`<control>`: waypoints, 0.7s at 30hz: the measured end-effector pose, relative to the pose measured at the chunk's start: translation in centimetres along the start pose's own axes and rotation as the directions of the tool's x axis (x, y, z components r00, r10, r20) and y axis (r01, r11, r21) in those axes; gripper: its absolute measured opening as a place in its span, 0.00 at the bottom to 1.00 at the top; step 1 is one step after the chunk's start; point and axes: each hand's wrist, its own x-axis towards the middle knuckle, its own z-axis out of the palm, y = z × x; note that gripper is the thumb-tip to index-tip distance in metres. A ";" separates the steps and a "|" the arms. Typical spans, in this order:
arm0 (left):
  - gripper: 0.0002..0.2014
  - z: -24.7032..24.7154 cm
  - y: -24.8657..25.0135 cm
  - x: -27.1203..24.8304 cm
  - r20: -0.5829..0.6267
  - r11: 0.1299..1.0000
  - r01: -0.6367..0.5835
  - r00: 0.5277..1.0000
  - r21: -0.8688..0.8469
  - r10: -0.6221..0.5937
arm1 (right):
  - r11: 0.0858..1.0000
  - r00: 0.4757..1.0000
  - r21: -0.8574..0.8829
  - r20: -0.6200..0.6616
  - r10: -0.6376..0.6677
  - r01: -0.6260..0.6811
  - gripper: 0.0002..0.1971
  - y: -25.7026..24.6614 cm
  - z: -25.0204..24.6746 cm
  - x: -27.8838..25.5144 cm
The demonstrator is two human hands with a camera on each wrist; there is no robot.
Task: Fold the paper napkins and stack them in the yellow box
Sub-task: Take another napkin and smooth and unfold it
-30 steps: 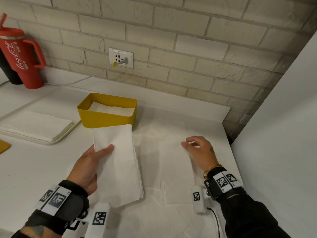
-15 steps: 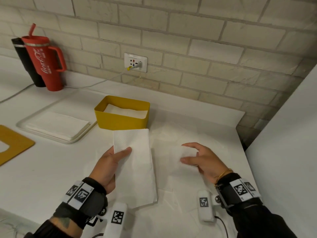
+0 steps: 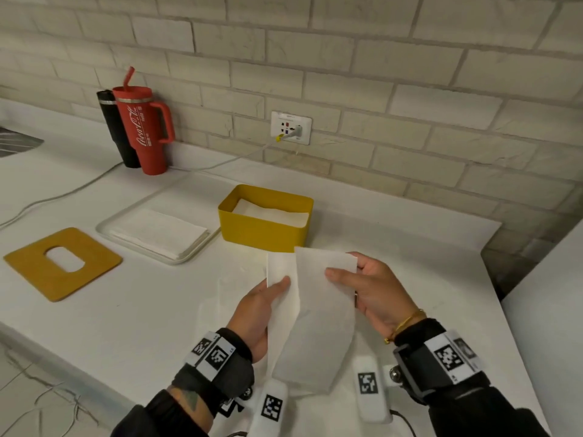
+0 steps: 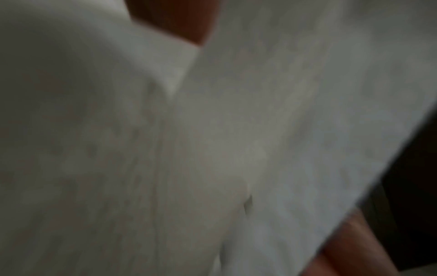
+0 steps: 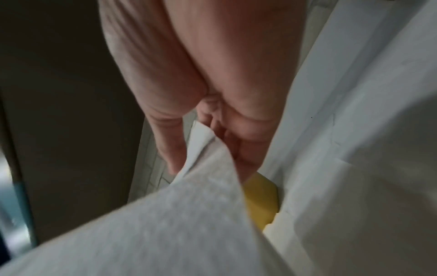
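My left hand [image 3: 268,298] holds a folded white napkin [image 3: 279,269] above the counter, thumb on top. My right hand [image 3: 362,279] pinches a second folded napkin [image 3: 318,320] by its far end, and it overlaps the first one's right side. Just behind them stands the yellow box [image 3: 262,234] with folded napkins [image 3: 271,212] inside. The left wrist view is filled by blurred napkin [image 4: 212,149]. In the right wrist view my fingers [image 5: 212,74] grip the napkin [image 5: 177,214], with a corner of the yellow box [image 5: 260,198] beyond.
Flat napkins [image 3: 233,279] lie on the white counter under my hands. A tray [image 3: 107,230] with a napkin stack sits left of the box, then a yellow lid [image 3: 60,263]. A red tumbler [image 3: 142,134], a black bottle [image 3: 110,121] and a corded outlet [image 3: 291,127] line the brick wall.
My right hand lifted a folded napkin off the counter and brought it left over the one in my left hand. Both hands rose slightly.
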 end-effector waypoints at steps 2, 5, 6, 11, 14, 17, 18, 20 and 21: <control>0.11 -0.3 0.1 0.0 0.016 1.000 0.007 1.000 0.013 -0.007 | 0.991 0.997 -0.134 -0.081 -0.020 0.009 0.25 1.0 0.4 0.2; 0.08 -1.0 0.3 0.1 0.010 0.972 -0.065 0.998 0.225 0.065 | 0.975 0.992 -0.208 -0.113 0.052 -0.074 0.44 2.2 0.9 0.4; 0.10 -1.1 0.2 0.1 0.009 0.962 -0.073 0.997 0.265 0.073 | 0.980 0.992 -0.165 -0.085 0.097 -0.110 0.44 2.4 0.9 0.3; 0.05 -0.7 0.0 0.5 0.069 0.966 -0.093 0.995 0.243 0.079 | 0.988 0.988 -0.024 -0.025 0.151 -0.151 0.30 2.5 1.4 -0.5; 0.05 -0.7 0.1 0.7 0.086 0.985 -0.099 0.993 0.143 0.087 | 0.980 0.977 -0.068 -0.119 0.178 -0.187 0.30 3.1 1.6 -0.7; 0.02 -0.7 0.3 1.0 0.052 0.986 -0.097 0.994 0.136 0.091 | 0.969 0.972 -0.177 -0.189 0.140 -0.174 0.27 3.3 1.4 -1.3; 0.06 -0.8 0.3 1.1 0.032 0.980 -0.108 0.994 0.166 0.104 | 0.970 0.974 -0.176 -0.178 0.137 -0.169 0.29 3.4 1.2 -1.5; 0.10 -0.9 0.2 1.4 0.001 0.973 -0.106 0.994 0.203 0.108 | 0.977 0.983 -0.144 -0.114 0.142 -0.157 0.35 3.6 1.0 -1.8; 0.09 -0.9 0.2 1.5 0.004 0.971 -0.102 0.995 0.217 0.103 | 0.980 0.987 -0.134 -0.095 0.133 -0.145 0.38 3.7 0.9 -1.9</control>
